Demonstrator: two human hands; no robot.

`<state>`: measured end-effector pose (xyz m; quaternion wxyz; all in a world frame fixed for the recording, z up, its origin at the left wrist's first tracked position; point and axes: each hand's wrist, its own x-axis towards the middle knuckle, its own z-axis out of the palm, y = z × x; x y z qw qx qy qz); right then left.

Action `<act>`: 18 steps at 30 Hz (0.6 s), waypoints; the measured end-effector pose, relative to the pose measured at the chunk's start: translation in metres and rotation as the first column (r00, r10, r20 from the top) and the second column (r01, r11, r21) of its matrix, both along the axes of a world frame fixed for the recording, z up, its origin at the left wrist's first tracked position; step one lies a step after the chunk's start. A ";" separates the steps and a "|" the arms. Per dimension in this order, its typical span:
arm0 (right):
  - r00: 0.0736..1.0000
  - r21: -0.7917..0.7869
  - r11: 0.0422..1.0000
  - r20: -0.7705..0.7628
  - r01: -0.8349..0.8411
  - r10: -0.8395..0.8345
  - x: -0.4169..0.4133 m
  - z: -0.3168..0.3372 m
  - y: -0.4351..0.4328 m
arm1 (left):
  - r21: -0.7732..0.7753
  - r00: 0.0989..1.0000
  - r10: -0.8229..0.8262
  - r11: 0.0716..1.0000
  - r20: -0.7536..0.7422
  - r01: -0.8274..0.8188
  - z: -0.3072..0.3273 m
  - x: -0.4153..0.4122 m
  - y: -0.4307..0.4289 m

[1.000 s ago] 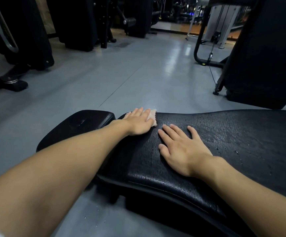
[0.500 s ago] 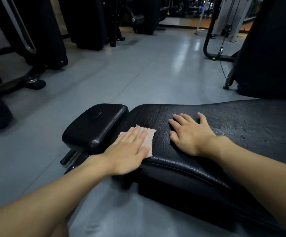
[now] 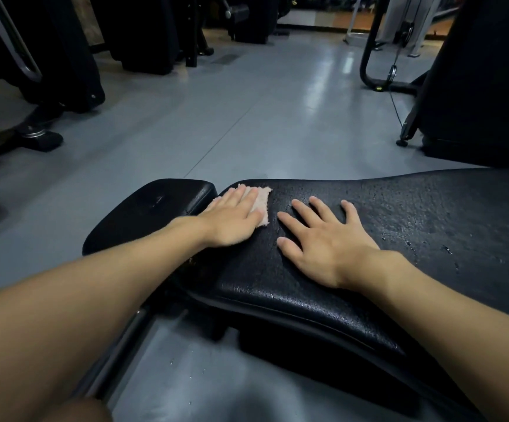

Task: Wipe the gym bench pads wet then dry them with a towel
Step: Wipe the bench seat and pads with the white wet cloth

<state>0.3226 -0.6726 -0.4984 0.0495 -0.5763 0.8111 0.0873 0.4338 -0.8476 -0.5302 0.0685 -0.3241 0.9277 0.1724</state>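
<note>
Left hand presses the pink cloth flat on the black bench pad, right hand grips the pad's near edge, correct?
No: head view shows the right hand lying flat, fingers spread, atop the black textured bench pad. The left hand does press the pale pink cloth.

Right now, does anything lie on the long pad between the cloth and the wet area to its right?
Yes. The right hand rests flat on the long pad just beside the cloth, which the left hand presses. Past it, only water droplets show.
</note>
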 end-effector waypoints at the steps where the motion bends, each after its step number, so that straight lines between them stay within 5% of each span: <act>1: 1.000 0.002 1.000 -0.004 -0.002 0.002 0.000 0.000 0.000 | 0.002 1.000 0.011 1.000 -0.006 -0.011 0.000 -0.013 -0.009; 8: 1.000 -0.008 1.000 -0.009 0.005 -0.005 0.002 0.000 -0.001 | 0.016 0.997 0.064 0.998 -0.038 -0.063 0.001 -0.034 -0.024; 18: 1.000 0.002 1.000 -0.013 0.021 -0.021 0.006 0.002 0.001 | 0.011 0.998 0.055 0.998 -0.033 -0.055 -0.004 0.053 0.028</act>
